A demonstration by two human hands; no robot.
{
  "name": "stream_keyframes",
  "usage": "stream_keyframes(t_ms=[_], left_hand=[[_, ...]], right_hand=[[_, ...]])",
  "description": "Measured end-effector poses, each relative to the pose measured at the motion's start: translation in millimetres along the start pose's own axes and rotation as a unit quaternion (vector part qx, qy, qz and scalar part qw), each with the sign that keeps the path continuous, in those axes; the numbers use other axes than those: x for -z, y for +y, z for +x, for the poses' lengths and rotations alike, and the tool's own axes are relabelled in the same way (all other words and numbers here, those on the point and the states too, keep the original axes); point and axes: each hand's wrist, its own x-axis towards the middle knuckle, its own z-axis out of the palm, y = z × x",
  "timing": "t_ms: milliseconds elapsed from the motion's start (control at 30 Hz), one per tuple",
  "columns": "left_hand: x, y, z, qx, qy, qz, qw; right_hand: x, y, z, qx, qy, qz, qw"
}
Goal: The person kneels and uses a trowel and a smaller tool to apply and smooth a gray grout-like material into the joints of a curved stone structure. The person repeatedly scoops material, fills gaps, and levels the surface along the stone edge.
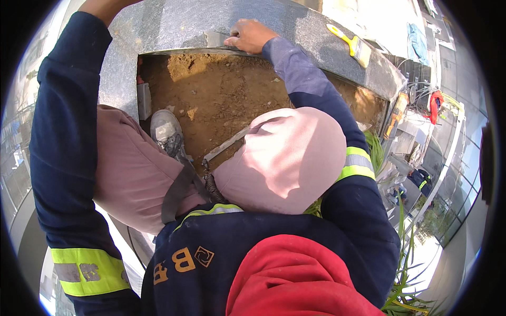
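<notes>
My right hand [250, 36] is closed at the inner edge of a grey stone slab [174, 26], fingers curled and thumb toward the left. A small grey flat piece [215, 39] shows beside the thumb, and the hand seems to grip its end; its exact kind I cannot make out. Only the wrist and a bit of my left hand [109, 7] appear at the top left, over the slab's left part; its fingers are out of the picture. A paintbrush [360, 51] with a yellow handle and pale bristles lies on the slab to the right.
Brown soil [216, 95] fills the bed inside the slab border, and my shoe [167, 131] stands in it. A metal strip [226, 145] lies by my knee. To the right are an orange-yellow tool [396, 113], loose cables [419, 89], a red item [435, 107] and green leaves [375, 150].
</notes>
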Motion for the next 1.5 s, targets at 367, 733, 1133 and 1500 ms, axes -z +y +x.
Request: stream_keyframes(t_ms=[367, 733, 1133, 1500], left_hand=[[15.2, -6.5, -9.9, 0.007, 0.027, 0.011, 1.0], [-7.2, 22.5, -8.8, -0.128, 0.039, 0.068, 0.989], [-8.0, -14.3, -2.5, 0.013, -0.104, 0.048, 0.993], [-17.1, 27.1, -4.7, 0.054, -0.215, -0.242, 0.944]], right_hand=[[29.6, 67.4, -138.8, -0.116, 0.244, 0.254, 0.929], [-123.4, 61.7, -212.8, -0.293, 0.309, 0.371, 0.825], [-140.0, 3.9, -188.1, -0.28, 0.411, 0.528, 0.688], [79.0, 12.6, -157.8, 0.035, 0.52, 0.151, 0.84]])
